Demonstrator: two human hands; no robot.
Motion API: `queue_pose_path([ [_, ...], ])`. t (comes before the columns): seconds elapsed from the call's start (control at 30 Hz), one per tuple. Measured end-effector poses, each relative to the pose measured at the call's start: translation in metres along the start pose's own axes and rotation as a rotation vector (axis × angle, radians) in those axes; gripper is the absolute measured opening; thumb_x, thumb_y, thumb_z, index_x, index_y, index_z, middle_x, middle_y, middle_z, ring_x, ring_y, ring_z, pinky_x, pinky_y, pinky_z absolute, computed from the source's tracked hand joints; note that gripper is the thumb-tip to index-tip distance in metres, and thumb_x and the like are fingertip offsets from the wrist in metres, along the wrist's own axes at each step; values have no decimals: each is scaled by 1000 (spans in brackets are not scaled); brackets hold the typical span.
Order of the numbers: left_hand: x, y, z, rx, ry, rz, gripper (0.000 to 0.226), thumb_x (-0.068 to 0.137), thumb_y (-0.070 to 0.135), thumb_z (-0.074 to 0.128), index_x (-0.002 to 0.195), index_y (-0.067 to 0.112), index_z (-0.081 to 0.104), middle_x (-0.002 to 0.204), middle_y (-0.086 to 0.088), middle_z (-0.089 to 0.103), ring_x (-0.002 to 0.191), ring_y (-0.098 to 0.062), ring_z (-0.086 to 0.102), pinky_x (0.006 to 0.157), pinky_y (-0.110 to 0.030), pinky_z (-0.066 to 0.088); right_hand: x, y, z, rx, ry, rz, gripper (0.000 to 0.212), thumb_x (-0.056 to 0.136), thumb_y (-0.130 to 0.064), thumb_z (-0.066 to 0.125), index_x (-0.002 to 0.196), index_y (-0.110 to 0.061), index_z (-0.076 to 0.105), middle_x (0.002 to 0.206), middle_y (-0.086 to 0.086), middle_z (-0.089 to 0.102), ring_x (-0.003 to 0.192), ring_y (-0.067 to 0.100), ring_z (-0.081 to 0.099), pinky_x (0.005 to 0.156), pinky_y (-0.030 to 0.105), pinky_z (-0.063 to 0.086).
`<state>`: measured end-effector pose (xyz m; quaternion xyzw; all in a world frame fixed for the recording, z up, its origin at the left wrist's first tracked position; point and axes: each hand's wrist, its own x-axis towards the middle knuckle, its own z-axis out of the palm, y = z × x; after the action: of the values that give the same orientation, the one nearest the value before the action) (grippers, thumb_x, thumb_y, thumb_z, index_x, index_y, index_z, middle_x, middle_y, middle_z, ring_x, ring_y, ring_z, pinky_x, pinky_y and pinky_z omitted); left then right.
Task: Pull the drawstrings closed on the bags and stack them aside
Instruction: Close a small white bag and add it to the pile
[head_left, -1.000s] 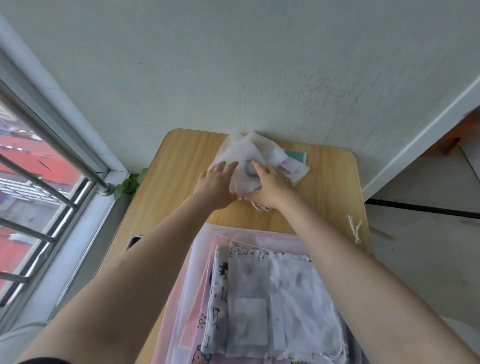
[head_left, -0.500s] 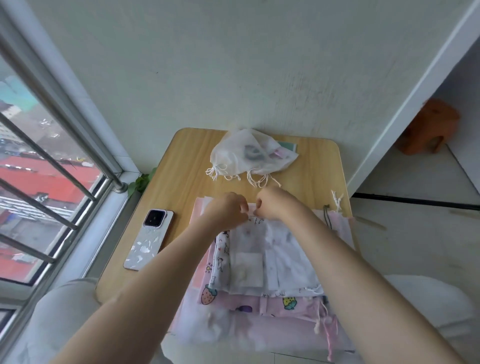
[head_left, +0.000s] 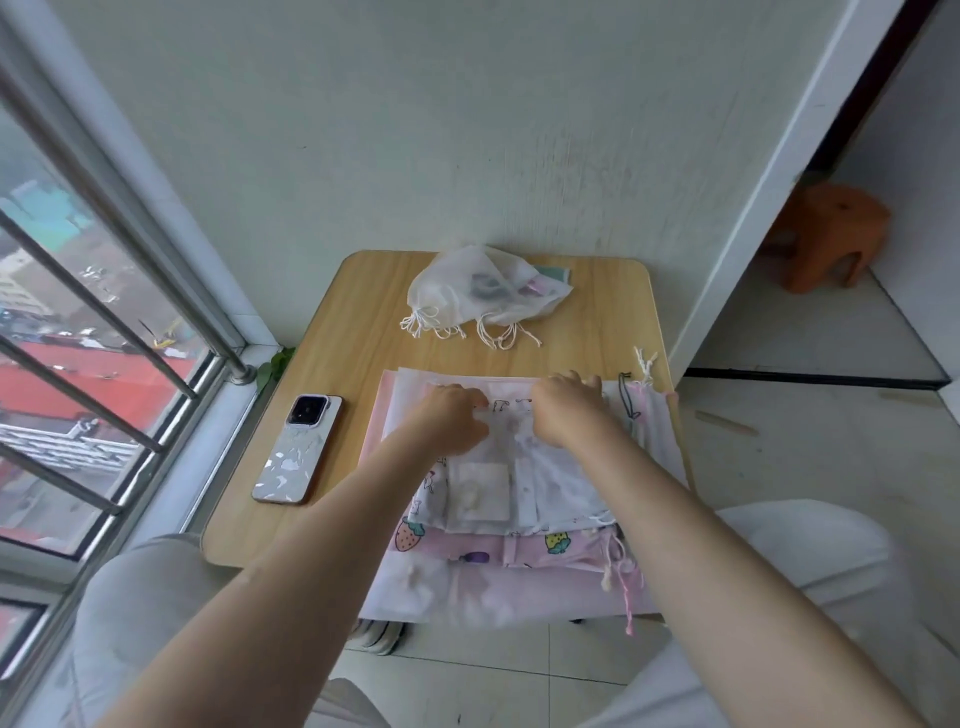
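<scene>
A phone (head_left: 298, 450) lies at nine o'clock on the surface (head_left: 358, 332), the left hand (head_left: 451, 419) and right hand (head_left: 566, 410) each hold a narrow grip on the top flat bag's (head_left: 524, 467) far edge at center, its long axis running twelve to six, while closed bags (head_left: 483, 291), cords toward six, hold dim contents at twelve.

A light wooden desk (head_left: 353, 332) fills the frame's centre. On it: a phone (head_left: 297, 456) at left, closed white bags (head_left: 483, 291) at its upper edge, flat bags (head_left: 519, 499) piled lower centre.
</scene>
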<state>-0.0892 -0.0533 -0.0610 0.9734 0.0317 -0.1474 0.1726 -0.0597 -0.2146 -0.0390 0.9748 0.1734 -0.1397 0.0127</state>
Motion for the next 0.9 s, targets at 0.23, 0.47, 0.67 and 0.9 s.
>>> queue_pose_path([
  [0.23, -3, 5, 0, 27, -50, -43, 52, 88, 24, 54, 139, 25, 49, 137, -7, 51, 130, -31, 40, 105, -38, 36, -4, 9, 4, 19, 79, 28, 32, 87, -1, 46, 111, -16, 61, 119, 5, 57, 120, 27, 41, 103, 47, 27],
  [0.47, -18, 30, -8, -61, 244, 185, 30, 88, 29, 56, 116, 17, 58, 106, -7, 68, 101, -29, 60, 85, -33, 40, -5, 4, -17, 330, 388, -201, 14, 91, -29, 64, 104, -25, 66, 112, 0, 51, 116, 23, 42, 89, 35, 25],
  [0.67, -34, 25, -29, -557, 284, -63, 19, 94, 19, 45, 85, 9, 58, 71, -1, 73, 64, -20, 67, 54, -22, 51, -7, 11, -33, 682, 261, -2, 52, 86, -42, 68, 126, -17, 47, 120, 1, 52, 107, 21, 53, 87, 36, 44],
  [0.9, -55, -27, -24, -974, 47, -240, 27, 88, 32, 65, 100, 8, 70, 89, -3, 68, 80, -19, 61, 70, -25, 46, -6, -14, -20, 833, 12, -149, 16, 92, -32, 63, 86, -16, 64, 72, -4, 62, 63, 12, 51, 51, 22, 36],
])
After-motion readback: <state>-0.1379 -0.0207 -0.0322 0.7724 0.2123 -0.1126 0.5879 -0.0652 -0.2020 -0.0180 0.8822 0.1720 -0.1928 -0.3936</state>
